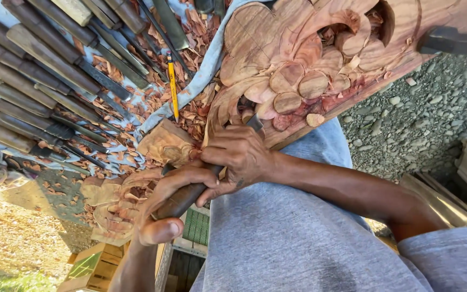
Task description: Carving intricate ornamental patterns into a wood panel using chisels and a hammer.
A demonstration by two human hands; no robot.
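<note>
Nearest the camera, a grey shirt [298,243] fills the lower right of the view, one forearm crossing it toward the left. Lower left of centre, one hand [171,203], apparently the right hand though which side is hard to tell from this angle, is wrapped tight around the dark wooden handle of a carving chisel [187,196], thumb sticking out near the bottom. Just beyond it the other hand [239,154], taken as the left hand, is curled down around the chisel's shaft, guiding it; both closed on the same tool. The chisel's metal blade [254,123] pokes out past that hand and meets the near edge of a reddish carved wood panel [298,59], which spans centre to far right and shows rounded petal and scroll relief with round knobs. Left of the hands, small carved wood blocks [166,141] and loose pieces lie among reddish wood shavings [190,116]. Farther left, a row of many wood-handled chisels and gouges [39,70] lies on a pale blue cloth [204,70] on the counter, with a yellow pencil [173,86] beside them. Right side, grey gravel [422,113] on the ground. Far top right, a dark tool head [455,40], blurred. Bottom left, sandy ground and a bit of grass.
</note>
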